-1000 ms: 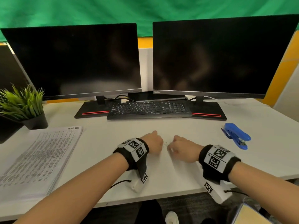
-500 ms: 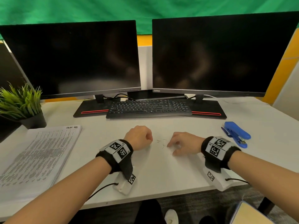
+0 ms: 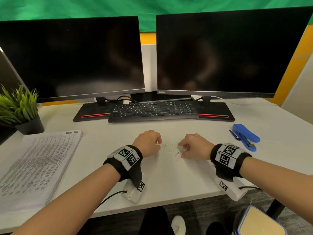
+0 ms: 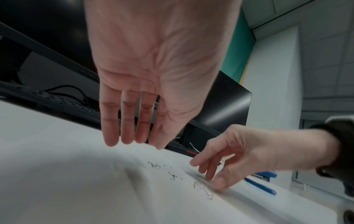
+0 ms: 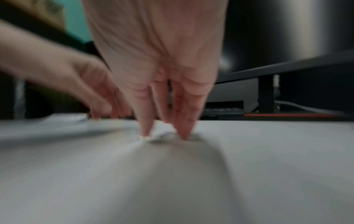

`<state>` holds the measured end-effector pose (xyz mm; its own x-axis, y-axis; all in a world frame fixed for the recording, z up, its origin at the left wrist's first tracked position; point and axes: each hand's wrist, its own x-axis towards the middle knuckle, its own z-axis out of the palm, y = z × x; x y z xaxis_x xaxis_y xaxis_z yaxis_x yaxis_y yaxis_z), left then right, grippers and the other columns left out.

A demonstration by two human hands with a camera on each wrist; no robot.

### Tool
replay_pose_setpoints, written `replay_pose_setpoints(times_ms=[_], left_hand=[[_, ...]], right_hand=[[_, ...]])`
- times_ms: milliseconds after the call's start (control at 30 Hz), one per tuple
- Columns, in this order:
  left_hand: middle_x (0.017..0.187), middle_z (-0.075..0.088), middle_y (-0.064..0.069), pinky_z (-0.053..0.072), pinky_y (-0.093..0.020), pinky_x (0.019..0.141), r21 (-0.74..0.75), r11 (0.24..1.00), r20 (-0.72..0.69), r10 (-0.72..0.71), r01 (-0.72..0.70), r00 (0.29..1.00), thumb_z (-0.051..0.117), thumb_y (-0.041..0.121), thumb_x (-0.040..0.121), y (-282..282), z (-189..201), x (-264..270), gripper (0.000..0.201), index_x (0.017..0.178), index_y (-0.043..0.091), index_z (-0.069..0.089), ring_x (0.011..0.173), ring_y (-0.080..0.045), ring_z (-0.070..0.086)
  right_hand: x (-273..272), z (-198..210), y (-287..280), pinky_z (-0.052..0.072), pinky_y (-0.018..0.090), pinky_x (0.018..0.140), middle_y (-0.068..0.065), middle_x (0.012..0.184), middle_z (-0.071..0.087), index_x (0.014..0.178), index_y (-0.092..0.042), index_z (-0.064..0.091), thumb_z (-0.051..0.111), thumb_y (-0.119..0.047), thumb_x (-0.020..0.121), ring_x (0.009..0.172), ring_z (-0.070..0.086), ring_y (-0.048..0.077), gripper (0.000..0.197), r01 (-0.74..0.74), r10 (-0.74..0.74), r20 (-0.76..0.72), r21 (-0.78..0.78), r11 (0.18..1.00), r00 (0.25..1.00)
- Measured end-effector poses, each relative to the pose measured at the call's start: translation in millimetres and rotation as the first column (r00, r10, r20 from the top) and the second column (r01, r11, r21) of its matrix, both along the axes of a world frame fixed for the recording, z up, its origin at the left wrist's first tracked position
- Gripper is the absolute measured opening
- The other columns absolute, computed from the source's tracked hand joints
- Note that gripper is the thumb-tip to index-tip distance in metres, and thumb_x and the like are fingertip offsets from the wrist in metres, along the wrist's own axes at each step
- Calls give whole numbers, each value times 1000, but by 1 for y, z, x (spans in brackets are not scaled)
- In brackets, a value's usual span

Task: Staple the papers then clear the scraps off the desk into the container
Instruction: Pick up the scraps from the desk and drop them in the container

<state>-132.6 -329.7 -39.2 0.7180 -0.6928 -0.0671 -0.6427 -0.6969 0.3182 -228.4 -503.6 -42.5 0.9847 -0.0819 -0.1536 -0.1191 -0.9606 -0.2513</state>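
Observation:
Several bent metal staple scraps lie scattered on the white desk between my hands. My left hand hovers just left of them, fingers straight and hanging down, holding nothing. My right hand is on their right side, its fingertips pressed to the desk at the nearest scraps. The right wrist view is blurred and shows those fingers touching the surface around a small pale scrap. The blue stapler lies to the right. The printed paper stack lies at the left.
A container with a blue rim sits below the desk edge at the lower right. A black keyboard and two dark monitors stand behind my hands. A potted plant is at the far left.
My hands, almost touching a second ago, have drawn apart, leaving the staples exposed between them. The left hand's fingers have uncurled. The right hand's fingertips stay on the desk.

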Motion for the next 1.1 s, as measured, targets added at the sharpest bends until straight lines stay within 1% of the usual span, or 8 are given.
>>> replay_pose_setpoints(times_ms=[100,200,367,533,600,833,967,1100], left_hand=[[135,45,-13,39,-36,100,200,979,-35,-29,36,999,42,19,96,-11,-4,-2,35,127,5,48,123,-31,47],[140,34,-16,38,-43,107,347,936,-77,-36,61,996,35,26,100,-22,-8,-9,40,132,4,43,128,-33,40],[137,34,-14,38,-45,107,327,935,-68,-124,140,990,38,25,97,-31,-12,-19,39,130,6,48,127,-32,36],[135,41,-10,38,-40,106,252,949,-70,-178,190,982,48,29,94,-27,-11,-23,44,136,15,49,126,-29,42],[133,44,-8,38,-36,104,210,961,-60,-170,179,984,50,23,94,-24,-8,-20,40,133,17,51,124,-27,45],[130,49,-6,41,-35,98,144,985,-12,-90,91,996,48,17,93,-12,1,-7,34,126,20,57,118,-26,52],[127,52,-6,41,-34,97,144,984,-7,-101,101,995,46,15,94,-7,2,-5,32,123,20,58,116,-25,52],[127,52,-5,42,-33,96,129,988,-4,-81,80,997,46,17,95,-1,3,-1,30,122,20,59,114,-24,53]], right_hand=[[-1,-2,-4,37,27,65,2,76,46,69,-9,61,60,-26,82,81,49,23,22,48,-49,-31,-19,999,998],[-7,-8,1,41,30,77,-4,78,41,57,-30,51,57,-28,83,97,51,24,27,9,-9,-77,0,1000,997],[-10,-12,5,37,29,71,-7,67,34,51,-27,44,61,-29,80,87,50,28,33,55,-55,4,81,995,998],[-12,-14,14,35,28,74,-1,93,42,68,-22,55,66,-43,77,86,43,18,26,89,-89,-4,65,994,996],[-8,-13,21,35,27,73,-1,92,45,62,-27,54,66,-39,78,85,45,19,23,77,-79,27,66,995,997],[2,-14,26,48,28,86,3,106,70,96,-14,75,65,-17,81,102,60,22,19,61,-71,102,95,994,992],[5,-5,15,40,22,79,5,108,67,115,-17,66,60,-12,82,97,59,23,34,-11,9,45,55,998,999],[1,13,-1,43,35,89,4,118,51,135,-33,46,58,-17,86,108,50,23,53,-247,232,-120,-135,959,965]])
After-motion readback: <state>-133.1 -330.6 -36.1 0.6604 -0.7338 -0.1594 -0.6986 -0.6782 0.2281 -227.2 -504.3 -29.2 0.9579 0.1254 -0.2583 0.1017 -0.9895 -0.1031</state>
